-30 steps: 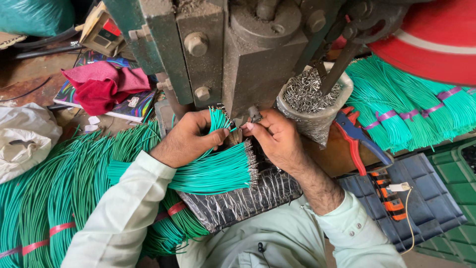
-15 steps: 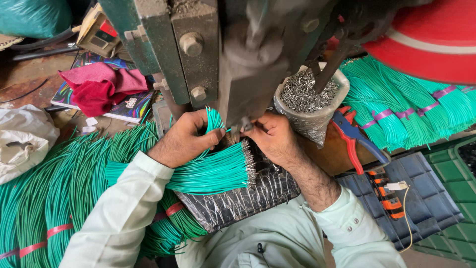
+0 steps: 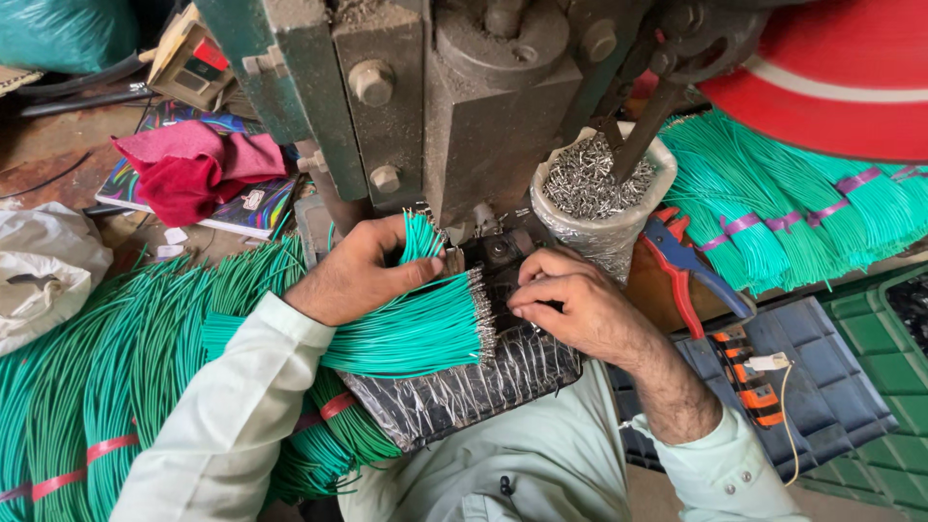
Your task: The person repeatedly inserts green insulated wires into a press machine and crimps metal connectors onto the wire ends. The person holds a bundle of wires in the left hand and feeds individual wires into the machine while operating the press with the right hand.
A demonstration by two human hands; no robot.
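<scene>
My left hand (image 3: 353,274) grips a thick bundle of short green wires (image 3: 411,333) with bare metal ends, held just under the grey press machine (image 3: 454,116). A few wires stick up between its fingers. My right hand (image 3: 570,304) is pinched shut at the press's base beside the bundle's stripped ends; what its fingertips hold is too small to make out. A cup of small metal pins (image 3: 599,188) stands just behind the right hand.
Large heaps of green wire lie at the left (image 3: 116,367) and at the upper right (image 3: 793,208). Red-and-blue pliers (image 3: 691,271) rest on a dark tray (image 3: 812,387). A red cloth (image 3: 193,169) lies at the back left, a white bag (image 3: 43,271) at the left edge.
The view has shifted slightly. My right hand has drawn a little back from the press's base towards me. The left hand keeps its grip on the bundle.
</scene>
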